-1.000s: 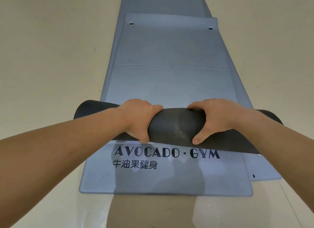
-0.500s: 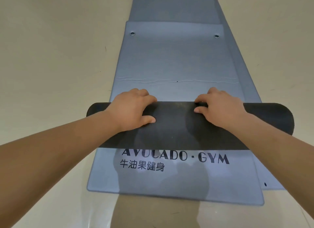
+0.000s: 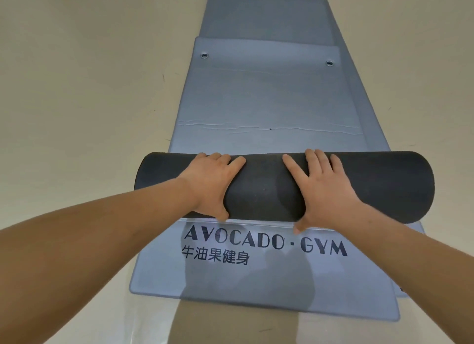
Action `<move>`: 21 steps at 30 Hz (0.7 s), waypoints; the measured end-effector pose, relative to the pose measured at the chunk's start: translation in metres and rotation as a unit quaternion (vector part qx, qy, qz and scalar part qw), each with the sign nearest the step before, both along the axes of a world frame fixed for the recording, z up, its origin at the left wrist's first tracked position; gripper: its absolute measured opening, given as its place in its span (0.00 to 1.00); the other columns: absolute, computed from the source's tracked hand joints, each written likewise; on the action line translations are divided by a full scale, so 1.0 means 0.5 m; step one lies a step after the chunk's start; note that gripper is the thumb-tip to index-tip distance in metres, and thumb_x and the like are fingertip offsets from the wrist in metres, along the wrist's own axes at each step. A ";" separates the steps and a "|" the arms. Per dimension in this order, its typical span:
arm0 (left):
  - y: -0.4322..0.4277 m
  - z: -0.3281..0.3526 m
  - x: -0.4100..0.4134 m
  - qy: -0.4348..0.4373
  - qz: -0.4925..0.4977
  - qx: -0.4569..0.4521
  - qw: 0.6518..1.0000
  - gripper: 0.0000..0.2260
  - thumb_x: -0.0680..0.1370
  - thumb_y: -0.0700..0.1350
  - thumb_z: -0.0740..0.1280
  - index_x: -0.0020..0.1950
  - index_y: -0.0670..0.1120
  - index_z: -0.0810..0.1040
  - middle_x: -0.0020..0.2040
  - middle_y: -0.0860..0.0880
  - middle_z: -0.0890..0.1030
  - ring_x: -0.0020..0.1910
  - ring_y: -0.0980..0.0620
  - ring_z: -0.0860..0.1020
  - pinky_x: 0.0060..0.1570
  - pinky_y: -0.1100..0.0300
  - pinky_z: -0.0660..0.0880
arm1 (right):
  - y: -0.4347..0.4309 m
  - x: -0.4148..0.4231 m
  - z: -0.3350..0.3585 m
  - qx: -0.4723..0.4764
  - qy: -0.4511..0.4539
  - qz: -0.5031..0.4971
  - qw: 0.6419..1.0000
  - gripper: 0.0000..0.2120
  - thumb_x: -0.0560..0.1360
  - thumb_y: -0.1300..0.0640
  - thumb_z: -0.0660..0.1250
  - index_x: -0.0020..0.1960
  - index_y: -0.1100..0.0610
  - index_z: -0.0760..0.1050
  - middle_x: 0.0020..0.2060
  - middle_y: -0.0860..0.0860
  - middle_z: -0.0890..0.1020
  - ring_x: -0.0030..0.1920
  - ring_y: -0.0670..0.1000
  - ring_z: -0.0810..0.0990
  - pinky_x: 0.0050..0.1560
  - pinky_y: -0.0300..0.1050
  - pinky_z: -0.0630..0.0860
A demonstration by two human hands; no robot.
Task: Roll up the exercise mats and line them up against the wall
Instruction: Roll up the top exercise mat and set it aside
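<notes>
Since half a second ago our roll (image 3: pixel 372 187) has turned further along the mat (image 3: pixel 266 100) and has come clear of the lettering (image 3: pixel 264 241), which now reads whole just in front of it. It also looks fatter. Our fingers, which were hooked at the far edge, now lie spread across the top.

Both our forearms reach in from the lower corners and meet the roll near its middle, with the wrists low on its near side. Our left hand (image 3: pixel 213 184) lies palm down on the dark roll, its fingers draped over the crown and relaxed, the thumb tucked at the lower near edge. Our right hand (image 3: pixel 323 189) lies the same way, with its fingers nearly straight and fanned up over the curve. Its thumb points down to where the roll meets the lettered mat (image 3: pixel 256 287) underneath. Neither hand clenches; both press flat.

We see the roll lying crosswise on the stack of grey-blue mats, just short of a crease (image 3: pixel 256 128) in the flat part ahead. That flat part ends at two metal eyelets, one left (image 3: pixel 204 55) and one right (image 3: pixel 329 63). More mats (image 3: pixel 266 17) stretch beyond them. Pale floor (image 3: pixel 77 87) lies on either side.
</notes>
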State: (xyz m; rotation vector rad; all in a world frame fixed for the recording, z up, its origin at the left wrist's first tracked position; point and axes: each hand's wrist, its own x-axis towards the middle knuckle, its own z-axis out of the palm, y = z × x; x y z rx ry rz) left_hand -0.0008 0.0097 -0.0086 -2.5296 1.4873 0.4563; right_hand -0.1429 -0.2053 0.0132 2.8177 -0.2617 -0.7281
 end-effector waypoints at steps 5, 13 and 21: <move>-0.001 0.035 0.006 0.048 0.005 0.000 0.999 0.50 0.60 0.69 0.76 0.77 0.55 0.60 0.57 0.53 0.80 0.52 0.49 0.80 0.55 0.48 0.79 | -0.025 0.001 0.017 0.032 -0.053 0.042 0.997 0.65 0.55 0.22 0.71 0.81 0.43 0.45 0.69 0.54 0.71 0.68 0.57 0.72 0.71 0.56 0.68; 0.016 0.063 -0.023 0.374 0.116 0.112 0.913 0.40 0.55 0.58 0.87 0.65 0.65 0.77 0.56 0.63 0.82 0.55 0.56 0.83 0.58 0.51 0.82 | -0.033 -0.035 0.079 0.275 0.202 -0.086 0.936 0.66 0.48 0.33 0.86 0.79 0.32 0.55 0.72 0.38 0.69 0.74 0.50 0.69 0.73 0.54 0.69; 0.051 0.074 0.024 0.290 0.163 0.004 0.943 0.50 0.63 0.62 0.84 0.81 0.57 0.66 0.76 0.58 0.69 0.76 0.54 0.69 0.70 0.54 0.69 | 0.020 -0.035 0.104 0.180 0.136 -0.025 0.974 0.60 0.59 0.27 0.78 0.81 0.37 0.49 0.72 0.44 0.66 0.70 0.53 0.70 0.63 0.55 0.74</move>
